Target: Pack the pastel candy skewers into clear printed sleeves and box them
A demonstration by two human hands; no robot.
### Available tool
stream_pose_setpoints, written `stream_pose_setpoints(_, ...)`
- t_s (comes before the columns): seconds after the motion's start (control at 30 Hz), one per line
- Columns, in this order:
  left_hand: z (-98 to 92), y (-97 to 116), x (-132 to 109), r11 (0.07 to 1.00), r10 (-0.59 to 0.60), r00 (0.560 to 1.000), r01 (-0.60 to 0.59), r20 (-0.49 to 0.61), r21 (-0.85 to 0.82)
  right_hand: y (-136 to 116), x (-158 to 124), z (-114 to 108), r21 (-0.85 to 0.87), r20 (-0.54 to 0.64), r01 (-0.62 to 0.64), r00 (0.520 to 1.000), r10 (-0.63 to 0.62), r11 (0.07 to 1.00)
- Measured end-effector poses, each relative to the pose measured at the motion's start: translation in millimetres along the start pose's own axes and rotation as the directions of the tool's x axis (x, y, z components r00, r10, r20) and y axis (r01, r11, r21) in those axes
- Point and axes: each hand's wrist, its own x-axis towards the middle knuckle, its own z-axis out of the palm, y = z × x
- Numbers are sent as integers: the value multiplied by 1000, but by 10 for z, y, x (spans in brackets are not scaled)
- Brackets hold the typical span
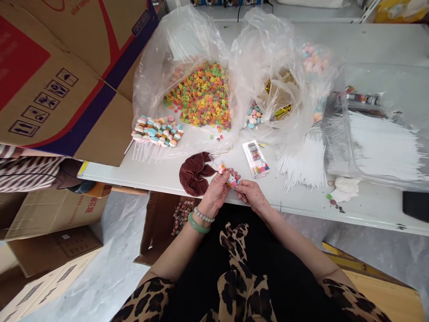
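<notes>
My left hand point(217, 187) is closed around a small printed candy wrapper point(232, 181), with pink and yellow candy point(221, 168) showing at its upper end. Close beside it, my right hand point(252, 194) pinches the lower end of the same wrapper at the table's front edge. A brown cloth point(191, 175) lies crumpled just left of my hands. To their right is a stack of flat printed wrappers point(255, 157). Farther right, loose white sticks point(305, 163) are piled. Candies threaded on white sticks point(157, 131) rest at the left.
An open clear bag of ring candies point(204, 96) stands behind my hands, beside another plastic bag point(268, 44). A large carton point(56, 76) fills the left. At right, a clear bin point(395, 179) holds white sticks. Below the table, an open box point(157, 228) contains wrapped pieces.
</notes>
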Motion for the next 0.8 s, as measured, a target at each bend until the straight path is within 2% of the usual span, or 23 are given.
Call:
stream_pose_setpoints(0.1, 25, -73, -9, 1000, 13, 1000, -13, -4, -10, 76, 25, 48, -16, -85, 41, 996, -42, 999)
stream_pose_setpoints(0.27, 55, -163, -2, 999, -10, 999, 8, -53, -36, 131, 79, 72, -138, -234, 229, 938, -256, 964)
stream_pose_setpoints(0.33, 53, -150, 8, 998, -41, 998, 39, -56, -44, 113, 79, 60, -80, -228, 241, 940, -253, 967)
stream_pose_setpoints(0.47, 24, -42, 34, 998, -57, 998, 57, -16, -11, 47, 32, 29, 88, -91, 185, 980, -177, 979)
stream_pose_setpoints(0.53, 3, 20, 45, 999, -39, 998, 40, -48, 4, 32, 5, 19, 70, -64, 167, 985, -163, 983)
stream_pose_setpoints(0.63, -18, 68, 55, 1000, 1, 996, 0, -84, 6, 51, -10, 19, -14, -120, 153, 981, -154, 988)
stream_pose_setpoints(0.8, 15, -69, 55, 999, 36, 996, -36, -86, 5, 86, 35, 80, -55, -142, 221, 963, -227, 974)
